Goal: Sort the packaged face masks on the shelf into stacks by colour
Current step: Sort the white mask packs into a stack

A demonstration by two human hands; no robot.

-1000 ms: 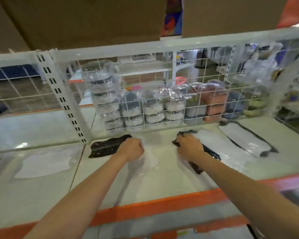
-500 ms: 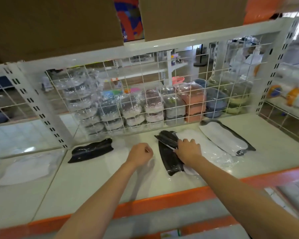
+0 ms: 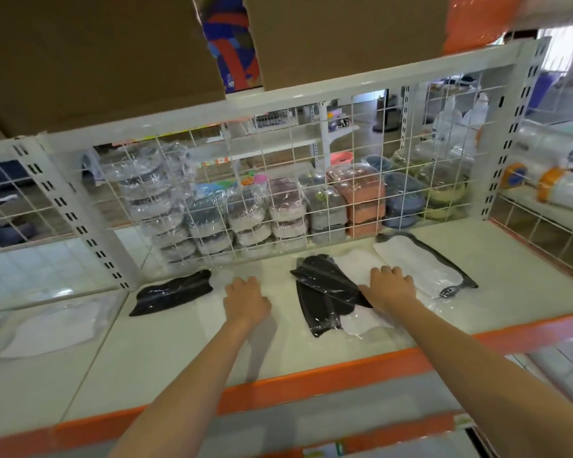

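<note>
Left hand [image 3: 245,300] rests on the shelf [image 3: 179,352], fingers loosely curled, holding nothing. Right hand [image 3: 391,287] lies flat on a white mask [image 3: 358,266] beside two overlapping black masks [image 3: 325,289]. Another black mask [image 3: 172,292] lies left; a white mask on a black one [image 3: 417,262] right.

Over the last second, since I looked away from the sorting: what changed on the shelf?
The left hand let go of the lone black mask and now rests on the bare shelf. The right hand turned the black masks lengthwise and now presses on the white masks beside them. The far-right pile and far-left white mask stayed put.
</note>
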